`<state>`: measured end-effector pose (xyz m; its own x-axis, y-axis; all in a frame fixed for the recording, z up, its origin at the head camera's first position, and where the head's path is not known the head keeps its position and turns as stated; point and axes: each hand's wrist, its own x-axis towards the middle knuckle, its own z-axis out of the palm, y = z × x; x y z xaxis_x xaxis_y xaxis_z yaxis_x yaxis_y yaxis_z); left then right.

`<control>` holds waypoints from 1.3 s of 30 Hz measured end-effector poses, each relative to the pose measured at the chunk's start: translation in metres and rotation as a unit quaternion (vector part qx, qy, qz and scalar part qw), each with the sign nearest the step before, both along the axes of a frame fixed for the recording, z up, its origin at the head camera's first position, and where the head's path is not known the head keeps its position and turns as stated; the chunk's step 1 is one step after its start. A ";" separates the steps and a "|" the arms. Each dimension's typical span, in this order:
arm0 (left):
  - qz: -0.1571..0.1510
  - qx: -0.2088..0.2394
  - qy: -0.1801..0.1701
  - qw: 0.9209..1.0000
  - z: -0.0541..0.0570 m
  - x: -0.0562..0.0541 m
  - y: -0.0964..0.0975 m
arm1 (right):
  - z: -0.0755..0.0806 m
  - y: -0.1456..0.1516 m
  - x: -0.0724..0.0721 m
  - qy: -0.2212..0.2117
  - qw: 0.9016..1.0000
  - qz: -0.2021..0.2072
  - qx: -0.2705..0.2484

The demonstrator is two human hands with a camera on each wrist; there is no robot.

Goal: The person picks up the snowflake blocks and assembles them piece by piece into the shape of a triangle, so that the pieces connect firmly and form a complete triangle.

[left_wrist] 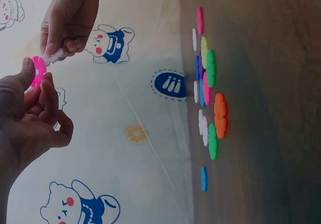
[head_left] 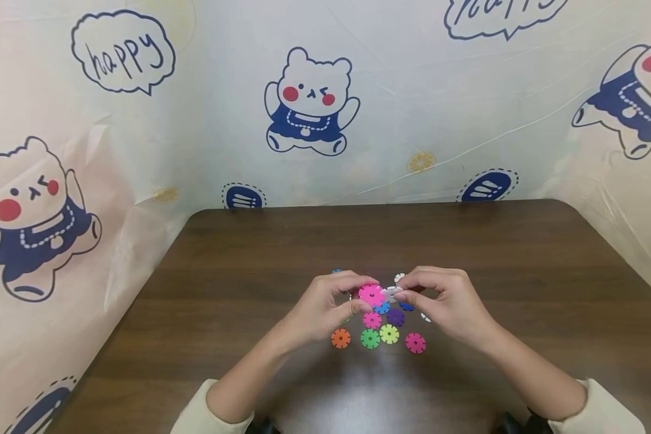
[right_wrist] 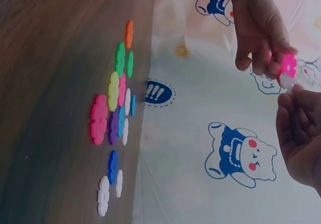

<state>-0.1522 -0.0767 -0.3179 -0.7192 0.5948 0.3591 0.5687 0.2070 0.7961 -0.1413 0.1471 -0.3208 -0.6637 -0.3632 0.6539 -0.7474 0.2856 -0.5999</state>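
We note the left hand (head_left: pixel 319 305) pinches a pink disc (head_left: pixel 369 292), the right hand (head_left: pixel 457 304) a white disc (head_left: pixel 390 295), edges meeting above the table (head_left: pixel 239 271). We judge both light, stiff, slightly slick; best held by notched rims.

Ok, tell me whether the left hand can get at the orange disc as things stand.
Likely yes: the orange disc lies uncovered on the table, with nothing seen blocking the left hand. That hand pinches a pink disc, though, so it would probably need to let go first.
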 end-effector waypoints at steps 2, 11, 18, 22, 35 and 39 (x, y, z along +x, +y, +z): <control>-0.013 0.008 0.009 1.000 -0.002 -0.001 0.001 | 0.001 -0.001 -0.001 0.005 1.000 -0.001 0.001; -0.024 0.022 -0.016 0.999 -0.008 0.000 -0.001 | 0.005 -0.003 -0.002 0.019 1.000 0.019 0.014; -0.038 0.015 -0.006 0.999 -0.011 0.000 -0.004 | 0.006 -0.006 -0.003 0.006 0.999 0.020 0.040; -0.037 0.011 -0.008 0.999 -0.011 0.000 -0.005 | 0.005 -0.006 -0.001 -0.016 0.999 0.008 0.040; 0.017 -0.034 -0.024 0.999 -0.005 0.000 0.000 | 0.002 -0.003 -0.001 -0.063 0.997 -0.018 0.052; 0.045 -0.041 0.001 0.998 -0.002 0.000 0.005 | 0.000 0.005 -0.006 -0.087 0.993 -0.018 0.072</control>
